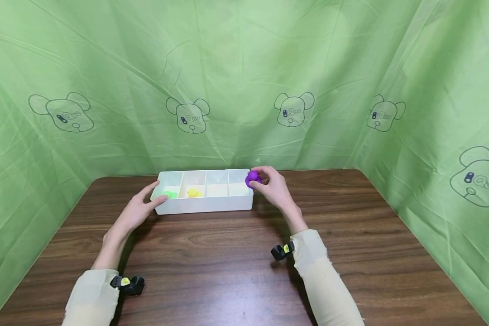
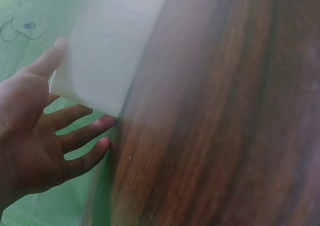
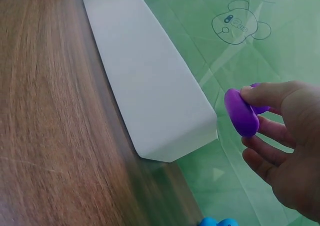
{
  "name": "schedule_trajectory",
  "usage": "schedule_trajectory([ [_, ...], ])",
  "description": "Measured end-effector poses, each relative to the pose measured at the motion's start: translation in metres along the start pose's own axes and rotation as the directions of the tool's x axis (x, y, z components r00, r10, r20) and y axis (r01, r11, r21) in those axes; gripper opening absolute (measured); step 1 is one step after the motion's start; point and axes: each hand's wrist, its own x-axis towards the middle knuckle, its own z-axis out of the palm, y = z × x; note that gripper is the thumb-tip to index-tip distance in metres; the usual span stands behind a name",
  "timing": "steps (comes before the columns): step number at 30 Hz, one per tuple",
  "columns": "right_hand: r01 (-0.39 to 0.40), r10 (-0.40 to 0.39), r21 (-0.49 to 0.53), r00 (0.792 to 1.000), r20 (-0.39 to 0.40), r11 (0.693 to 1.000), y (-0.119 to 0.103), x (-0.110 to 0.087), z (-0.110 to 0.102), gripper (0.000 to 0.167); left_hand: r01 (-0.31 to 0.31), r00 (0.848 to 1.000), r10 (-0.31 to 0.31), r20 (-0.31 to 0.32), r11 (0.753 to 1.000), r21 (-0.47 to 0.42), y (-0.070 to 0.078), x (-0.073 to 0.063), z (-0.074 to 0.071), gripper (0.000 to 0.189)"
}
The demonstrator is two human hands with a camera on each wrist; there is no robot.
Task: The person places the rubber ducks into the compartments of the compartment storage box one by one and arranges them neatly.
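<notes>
A white divided box (image 1: 203,205) stands toward the back of the table. At its left end is my left hand (image 1: 137,210), thumb at the front rim and loosely spread fingers along the end. The left wrist view shows this hand (image 2: 37,128) against the box's end (image 2: 107,50). My right hand (image 1: 276,185) pinches a small purple rounded toy (image 1: 253,177) beside the box's right-hand rim. In the right wrist view, thumb and fingers hold the purple toy (image 3: 241,115) off the box's corner. The box's interior is hidden in both wrist views.
A green toy (image 1: 171,194) lies in the leftmost compartment and a yellow toy (image 1: 193,193) in the one beside it. Part of a blue object (image 3: 218,221) shows at the right wrist view's bottom edge. Green curtain (image 1: 236,81) surrounds the wooden table (image 1: 212,262).
</notes>
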Motion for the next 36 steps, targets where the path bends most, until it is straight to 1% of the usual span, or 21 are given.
schedule_trajectory([
  [14, 0.023, -0.023, -0.014, 1.0, 0.017, 1.0, -0.007, -0.001, 0.006, 0.039, -0.01, 1.0, 0.009, -0.013, 1.0, -0.012, 0.0, 0.0, 0.0, 0.086],
  [24, 0.043, -0.042, -0.024, 0.998, 0.036, 0.999, -0.011, -0.002, 0.009, 0.038, -0.008, 1.0, 0.008, -0.007, 1.0, -0.005, 0.002, 0.0, 0.0, 0.085],
  [36, 0.026, -0.023, -0.049, 0.998, 0.058, 0.998, -0.018, -0.003, 0.013, 0.041, -0.007, 1.0, 0.007, -0.004, 1.0, -0.008, 0.0, 0.001, -0.001, 0.085],
])
